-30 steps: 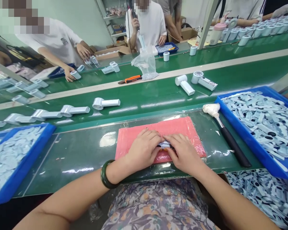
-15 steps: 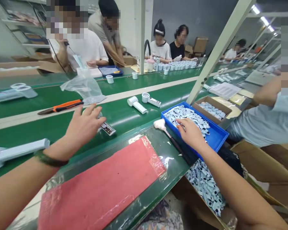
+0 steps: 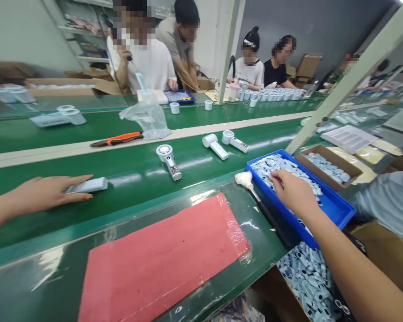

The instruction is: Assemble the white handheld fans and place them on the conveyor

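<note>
Pale blue plastic parts (image 3: 282,167) fill blue tray (image 3: 337,208); right hand (image 3: 293,193) is among them, I cannot tell if grasping; open left hand (image 3: 43,193) touches long piece (image 3: 87,184) on counter (image 3: 137,197).

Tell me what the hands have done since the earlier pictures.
The left hand has moved off the pink mat, out over the green belt, and now lies along a pale blue handle piece; whether it grips is unclear. The right hand has gone from the mat into the blue tray of parts. The mat and white-wrapped mallet stayed put.
</note>
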Demonstrator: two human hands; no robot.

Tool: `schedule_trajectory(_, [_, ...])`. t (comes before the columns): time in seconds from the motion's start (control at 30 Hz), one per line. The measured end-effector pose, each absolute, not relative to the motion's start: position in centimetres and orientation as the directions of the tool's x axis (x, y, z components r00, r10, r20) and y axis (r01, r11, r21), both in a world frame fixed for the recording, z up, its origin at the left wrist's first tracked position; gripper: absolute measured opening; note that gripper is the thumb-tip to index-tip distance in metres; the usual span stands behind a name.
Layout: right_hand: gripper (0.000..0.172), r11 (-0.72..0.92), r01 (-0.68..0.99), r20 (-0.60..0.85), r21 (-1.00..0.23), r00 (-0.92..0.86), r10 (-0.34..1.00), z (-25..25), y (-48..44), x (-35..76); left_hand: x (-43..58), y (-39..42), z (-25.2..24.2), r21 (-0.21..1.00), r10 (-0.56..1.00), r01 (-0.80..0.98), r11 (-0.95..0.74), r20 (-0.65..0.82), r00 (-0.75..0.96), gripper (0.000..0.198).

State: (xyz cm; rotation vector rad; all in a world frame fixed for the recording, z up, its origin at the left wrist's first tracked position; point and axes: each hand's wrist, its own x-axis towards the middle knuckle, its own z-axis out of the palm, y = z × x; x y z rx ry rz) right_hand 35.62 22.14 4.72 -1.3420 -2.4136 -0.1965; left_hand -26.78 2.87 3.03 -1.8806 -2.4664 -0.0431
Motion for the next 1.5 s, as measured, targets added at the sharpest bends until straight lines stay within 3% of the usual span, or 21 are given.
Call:
schedule_trajectory(0.1, [0.009,0.687,0.708,0.32,-0.165,-0.62,0.716,3.4,17.5,31.9,-26.6,-0.1,4.1,-0.116,0.963,0.965,0.237,-0.103,-0.249,0.078])
schedule_trajectory(0.2, [0.012,0.78,0.544,0.256,-0.308,-0.742,0.619,1.6,13.2,28.6,-24.8,-1.2,4.5,-0.213,0.957,0.952,0.221,-0.141,-0.254,0.054])
schedule_trajectory(0.33, [0.004,0.769,0.495,0.202,-0.406,-0.772,0.603,-0.2,10.8,26.9,-23.2,-2.2,4.7,-0.174,0.925,0.935,0.309,-0.173,-0.338,0.048])
schedule_trajectory(0.4, [0.005,0.759,0.494,0.21,-0.425,-0.762,0.613,-0.4,10.6,27.1,-21.6,-2.6,5.2,-0.157,0.936,0.934,0.321,-0.096,-0.338,0.05])
schedule_trajectory(0.53, [0.011,0.769,0.476,0.28,-0.427,-0.739,0.613,1.0,10.1,27.4,-14.1,-2.5,6.6,-0.045,0.983,0.988,0.146,0.122,-0.14,0.043])
schedule_trajectory(0.63, [0.016,0.818,0.407,0.375,-0.406,-0.742,0.555,2.8,9.0,27.3,-6.0,-1.7,6.3,0.042,0.989,0.999,-0.022,0.15,0.016,0.027])
schedule_trajectory(0.8, [0.022,0.845,0.339,0.435,-0.414,-0.741,0.511,4.4,7.8,26.4,3.0,-0.3,3.5,0.167,0.966,0.962,-0.215,0.18,0.185,0.019])
schedule_trajectory(0.93, [0.019,0.826,0.371,0.384,-0.425,-0.753,0.535,3.5,7.9,25.0,3.5,-0.6,2.7,0.228,0.961,0.945,-0.236,0.197,0.192,0.022])
schedule_trajectory(1.07, [0.018,0.845,0.346,0.348,-0.407,-0.797,0.494,2.5,7.6,23.5,2.7,-1.0,3.7,0.439,0.958,0.857,-0.271,0.207,0.197,0.034])
schedule_trajectory(1.17, [0.017,0.843,0.334,0.322,-0.422,-0.814,0.484,2.4,7.5,23.2,2.8,-1.1,4.1,0.54,0.952,0.788,-0.295,0.235,0.196,0.016])
schedule_trajectory(1.37, [0.016,0.801,0.374,0.261,-0.468,-0.808,0.529,2.2,7.6,23.8,3.4,-1.0,3.9,0.552,0.964,0.798,-0.244,0.225,0.139,0.008])
schedule_trajectory(1.5, [0.019,0.789,0.358,0.314,-0.499,-0.774,0.55,2.0,7.5,24.3,3.5,-1.0,4.0,0.558,0.968,0.798,-0.226,0.22,0.121,0.007])
